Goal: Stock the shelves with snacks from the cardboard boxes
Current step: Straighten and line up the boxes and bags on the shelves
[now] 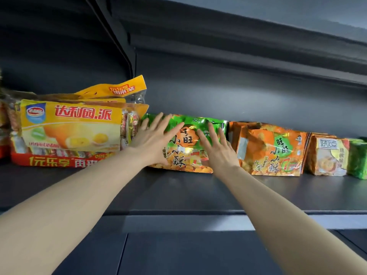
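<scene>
Up on the dark shelf (pixel 178 193), the left hand (pixel 153 140) and right hand (pixel 219 150) press flat, fingers straight and spread, against a green snack bag (pixel 190 126).

One shelf (pixel 178 191) carries the goods. On it are one green snack bag (pixel 188 122); at least two orange snack bags (pixel 272 153), one behind the other; at least two yellow pie packs (pixel 71 126), stacked; one biscuit pack (pixel 327 157), with possibly more behind it; and one green pack (pixel 358 159) at the right edge. Two hands show: the left hand (pixel 153 139) and the right hand (pixel 218 149).
</scene>
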Demonstrator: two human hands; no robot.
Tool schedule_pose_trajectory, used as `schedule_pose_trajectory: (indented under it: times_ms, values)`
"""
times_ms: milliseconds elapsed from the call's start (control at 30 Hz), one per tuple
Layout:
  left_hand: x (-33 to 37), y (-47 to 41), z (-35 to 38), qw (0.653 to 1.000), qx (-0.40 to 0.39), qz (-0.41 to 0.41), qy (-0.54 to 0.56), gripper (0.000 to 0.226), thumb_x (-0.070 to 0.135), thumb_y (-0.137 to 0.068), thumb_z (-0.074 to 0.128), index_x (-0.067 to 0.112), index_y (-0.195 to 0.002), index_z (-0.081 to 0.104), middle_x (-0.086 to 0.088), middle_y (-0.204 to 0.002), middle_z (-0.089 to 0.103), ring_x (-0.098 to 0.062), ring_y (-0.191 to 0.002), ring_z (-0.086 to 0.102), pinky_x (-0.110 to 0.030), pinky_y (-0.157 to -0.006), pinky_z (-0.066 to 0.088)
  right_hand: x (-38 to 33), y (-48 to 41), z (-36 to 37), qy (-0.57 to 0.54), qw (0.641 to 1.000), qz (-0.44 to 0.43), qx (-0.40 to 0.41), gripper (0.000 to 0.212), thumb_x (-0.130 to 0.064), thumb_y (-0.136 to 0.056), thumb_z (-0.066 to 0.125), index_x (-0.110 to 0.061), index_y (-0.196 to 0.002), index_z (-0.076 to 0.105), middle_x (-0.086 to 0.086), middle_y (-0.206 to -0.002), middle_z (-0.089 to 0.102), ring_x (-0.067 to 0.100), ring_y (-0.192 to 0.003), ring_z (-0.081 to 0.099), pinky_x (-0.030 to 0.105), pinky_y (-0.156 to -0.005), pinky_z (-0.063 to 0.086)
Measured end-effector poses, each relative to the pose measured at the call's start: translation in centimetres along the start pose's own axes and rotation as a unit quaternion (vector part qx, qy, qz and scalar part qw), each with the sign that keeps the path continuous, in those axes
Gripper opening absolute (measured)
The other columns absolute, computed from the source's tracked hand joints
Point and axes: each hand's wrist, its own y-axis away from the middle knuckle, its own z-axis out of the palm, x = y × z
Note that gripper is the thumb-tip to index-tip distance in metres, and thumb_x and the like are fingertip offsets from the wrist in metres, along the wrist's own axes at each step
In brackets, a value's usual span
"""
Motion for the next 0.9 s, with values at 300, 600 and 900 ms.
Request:
schedule_pose_trajectory:
  times_ms: [300, 600, 900]
  values:
    - [1.8, -2.8, 3.7, 0.998, 0.034, -0.03, -0.042, 0.129, 0.028, -0.075, 0.083, 0.033, -0.153, -0.02, -0.012, -0.16, -0.024, -0.046, -0.147, -0.017, -0.057, -0.12, 0.016, 2.8, -3.2, 2.3, 0.01, 0.999, -0.036, 0.011, 0.115, -0.041, -0.086, 0.074, -0.025, -0.158, -0.015, 0.005, -0.165, -0.021, 0.041, -0.151, -0.015, 0.049, -0.124, 0.013]
    - [3.0, -2.7, 4.5, 0.996, 0.076, -0.042, -0.016, 0.135, 0.069, -0.07, 0.072, 0.018, -0.155, -0.019, -0.013, -0.162, -0.022, -0.029, -0.151, -0.018, -0.052, -0.122, 0.01, 3.3, -3.4, 4.5, 0.041, 0.985, -0.125, 0.115, 0.106, -0.074, -0.081, 0.054, -0.027, -0.16, 0.001, 0.016, -0.166, -0.001, 0.035, -0.153, -0.004, 0.066, -0.117, 0.018]
    - [0.1, -4.5, -0.8, 0.99, 0.081, -0.053, 0.1, 0.092, 0.065, -0.082, 0.057, 0.023, -0.156, 0.021, -0.001, -0.152, 0.038, -0.022, -0.139, 0.036, -0.041, -0.111, 0.036, 6.4, -6.2, -0.5, -0.098, 0.968, -0.071, 0.218, 0.042, -0.03, -0.098, 0.05, -0.005, -0.13, 0.06, 0.02, -0.121, 0.063, 0.041, -0.108, 0.056, 0.047, -0.09, 0.048]
